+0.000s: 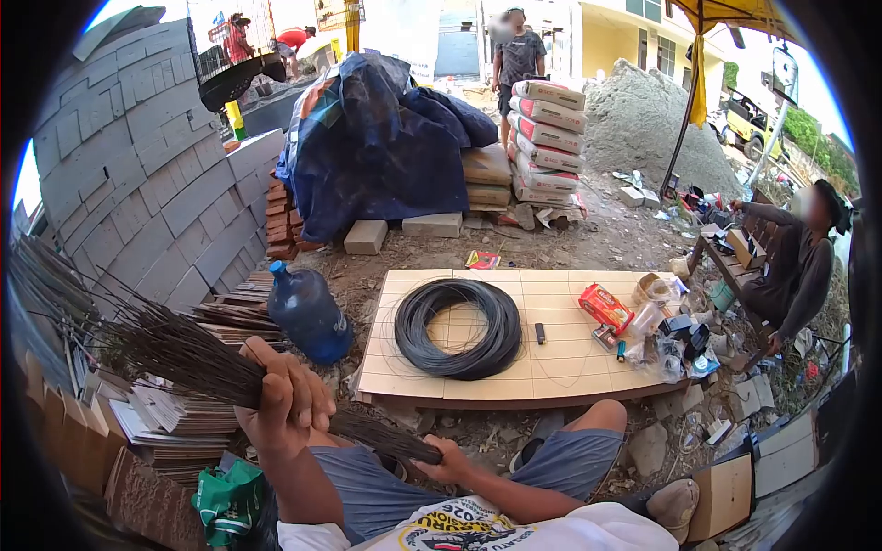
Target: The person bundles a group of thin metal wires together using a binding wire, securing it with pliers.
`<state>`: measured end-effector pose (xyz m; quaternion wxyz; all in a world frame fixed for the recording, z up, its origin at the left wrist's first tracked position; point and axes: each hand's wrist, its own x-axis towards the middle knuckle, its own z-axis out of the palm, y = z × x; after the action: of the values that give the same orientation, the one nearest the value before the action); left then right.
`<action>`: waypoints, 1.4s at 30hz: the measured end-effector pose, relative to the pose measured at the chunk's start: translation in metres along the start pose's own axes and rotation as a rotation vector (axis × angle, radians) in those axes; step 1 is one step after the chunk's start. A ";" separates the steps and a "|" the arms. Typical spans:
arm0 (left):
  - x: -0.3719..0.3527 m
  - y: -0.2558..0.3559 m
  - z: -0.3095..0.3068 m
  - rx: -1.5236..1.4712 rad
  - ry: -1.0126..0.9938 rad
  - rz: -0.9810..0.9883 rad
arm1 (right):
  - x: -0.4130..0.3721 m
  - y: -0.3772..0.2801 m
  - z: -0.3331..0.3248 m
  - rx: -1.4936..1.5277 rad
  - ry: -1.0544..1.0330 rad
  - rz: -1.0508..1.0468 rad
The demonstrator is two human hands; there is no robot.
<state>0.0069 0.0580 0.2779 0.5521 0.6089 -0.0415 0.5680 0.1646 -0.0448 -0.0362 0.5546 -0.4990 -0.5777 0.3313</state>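
My left hand (pixel 287 395) is closed round a thick bundle of thin dark wires (pixel 184 354), whose loose ends fan out toward the upper left. Lower down, my right hand (pixel 450 461) has its fingers wrapped about the bundle's other end, above my lap. The bundle slants from upper left to lower right. Beyond my knees, a coil of dark wire (pixel 457 329) lies flat on a low tiled table (pixel 551 367). A small black object (pixel 540 332) rests right of the coil.
A red packet (pixel 605 308) and plastic bags lie on the table's right part. A blue water jug (pixel 310 314) stands left, near stacked tiles (pixel 175 413). One person (pixel 795 266) sits at the right; another (pixel 520 64) stands behind cement bags (pixel 548 138).
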 end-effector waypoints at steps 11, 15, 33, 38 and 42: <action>0.027 0.044 -0.015 0.032 0.065 0.206 | -0.022 -0.028 -0.004 -0.004 -0.201 0.016; 0.034 0.062 -0.013 0.191 0.215 0.118 | -0.026 -0.044 0.006 0.093 -0.282 0.016; 0.027 0.104 -0.055 0.301 0.484 0.150 | -0.007 -0.038 0.021 0.123 -0.511 0.138; 0.011 0.127 -0.076 0.286 0.433 0.197 | -0.015 -0.025 0.034 0.084 -0.520 0.090; 0.006 0.138 -0.078 0.321 0.368 0.154 | -0.016 -0.025 0.040 0.041 -0.575 0.140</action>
<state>-0.1348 0.0639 0.3491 0.4017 0.5701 0.1044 0.7090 0.1187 -0.0602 -0.0242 0.3538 -0.4121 -0.6685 0.5080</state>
